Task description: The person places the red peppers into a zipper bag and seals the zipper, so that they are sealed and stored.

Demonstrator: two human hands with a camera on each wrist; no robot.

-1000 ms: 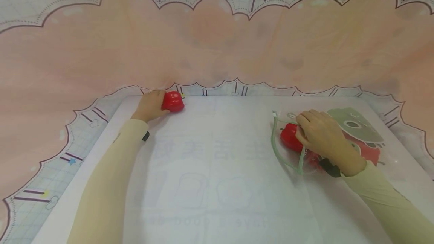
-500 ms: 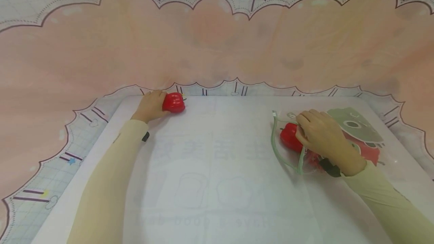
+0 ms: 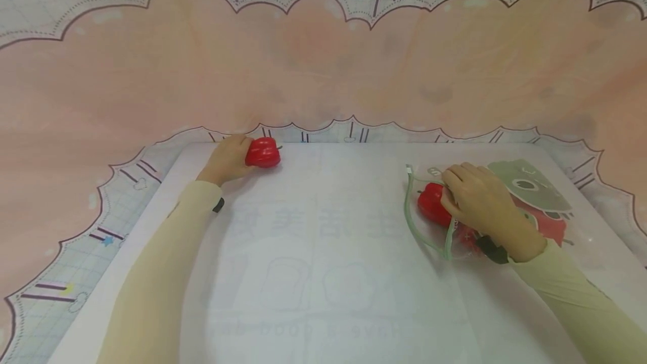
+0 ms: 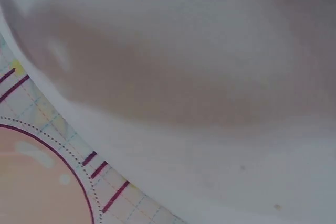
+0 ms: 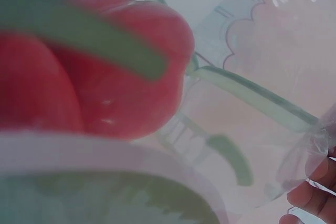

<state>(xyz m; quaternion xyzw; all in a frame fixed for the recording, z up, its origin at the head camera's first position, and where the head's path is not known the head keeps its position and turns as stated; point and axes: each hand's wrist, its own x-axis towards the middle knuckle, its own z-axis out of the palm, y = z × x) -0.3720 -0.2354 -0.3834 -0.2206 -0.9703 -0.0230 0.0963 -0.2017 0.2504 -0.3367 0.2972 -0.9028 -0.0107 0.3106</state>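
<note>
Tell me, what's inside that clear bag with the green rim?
A red pepper sits at the clear bag's mouth, under the right hand. Whatever lies deeper is hidden by the hand and printed picture.

R wrist cam, close & blurry: red pepper [image 5: 105,77] fills upper left, w/ a green band of the clear bag [image 5: 252,145] crossing in front of it. Bag's clear film w/ green rim strip runs from beside the pepper down-right toward two fingertips [image 5: 310,195] at lower-right corner, which touch the film edge; pepper sits well apart from those fingertips, up-left of them. Pale rim & blurred green patch along bottom left, below pepper — can't tell what it is.
</note>
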